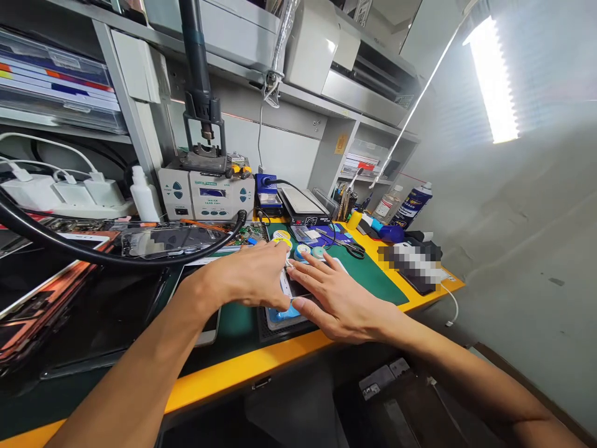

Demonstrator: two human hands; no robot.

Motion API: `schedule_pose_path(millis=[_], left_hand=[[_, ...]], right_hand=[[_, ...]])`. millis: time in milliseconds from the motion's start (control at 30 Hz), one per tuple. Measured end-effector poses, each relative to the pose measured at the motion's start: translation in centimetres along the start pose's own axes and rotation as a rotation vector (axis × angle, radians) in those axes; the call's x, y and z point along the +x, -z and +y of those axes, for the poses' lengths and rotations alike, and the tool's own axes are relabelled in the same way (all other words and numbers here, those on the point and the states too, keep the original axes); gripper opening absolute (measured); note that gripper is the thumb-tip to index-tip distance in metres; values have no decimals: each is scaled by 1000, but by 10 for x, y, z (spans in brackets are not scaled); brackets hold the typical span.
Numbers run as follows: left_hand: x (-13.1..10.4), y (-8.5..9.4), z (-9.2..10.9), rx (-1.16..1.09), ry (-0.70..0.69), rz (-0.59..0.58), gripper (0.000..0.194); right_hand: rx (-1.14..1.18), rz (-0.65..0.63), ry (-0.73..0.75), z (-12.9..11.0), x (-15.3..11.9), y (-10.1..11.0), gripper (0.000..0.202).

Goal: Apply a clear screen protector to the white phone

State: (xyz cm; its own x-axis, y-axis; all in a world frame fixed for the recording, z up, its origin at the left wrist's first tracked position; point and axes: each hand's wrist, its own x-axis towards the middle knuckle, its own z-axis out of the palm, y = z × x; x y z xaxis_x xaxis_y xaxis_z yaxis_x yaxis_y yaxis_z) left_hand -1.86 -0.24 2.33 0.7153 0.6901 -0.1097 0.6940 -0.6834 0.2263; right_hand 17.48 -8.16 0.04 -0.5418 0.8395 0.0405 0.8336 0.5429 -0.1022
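A phone with a white frame and dark screen [299, 289] lies at the middle of the bench, partly covered by both hands. My left hand [252, 274] is curled over its left side, the thumb near the close end and the fingers toward the far end. My right hand [342, 302] rests over the right side with its fingers stretched out and its thumb near my left thumb. Something light blue [285, 312] shows beneath the phone's near end. Small round tubs [303, 251] stand just past my fingertips.
A soldering and hot-air station [208, 194] stands at the back left, its black hose [140, 260] arching over the bench. Scissors [352, 249] lie right of the tubs. Several phones and parts [56, 298] crowd the left. The yellow bench edge [252, 368] runs nearest me.
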Motion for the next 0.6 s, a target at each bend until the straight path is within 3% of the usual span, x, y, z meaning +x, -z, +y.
schedule_pose_path(millis=[300,600], left_hand=[[-1,1,-3,-45,12,-22,71],[1,-3,-4,-5,-62,14,74]], right_hand=[[9,-38,70,-8,6,4,57],[-40,4,116,-21,-11,4,49]])
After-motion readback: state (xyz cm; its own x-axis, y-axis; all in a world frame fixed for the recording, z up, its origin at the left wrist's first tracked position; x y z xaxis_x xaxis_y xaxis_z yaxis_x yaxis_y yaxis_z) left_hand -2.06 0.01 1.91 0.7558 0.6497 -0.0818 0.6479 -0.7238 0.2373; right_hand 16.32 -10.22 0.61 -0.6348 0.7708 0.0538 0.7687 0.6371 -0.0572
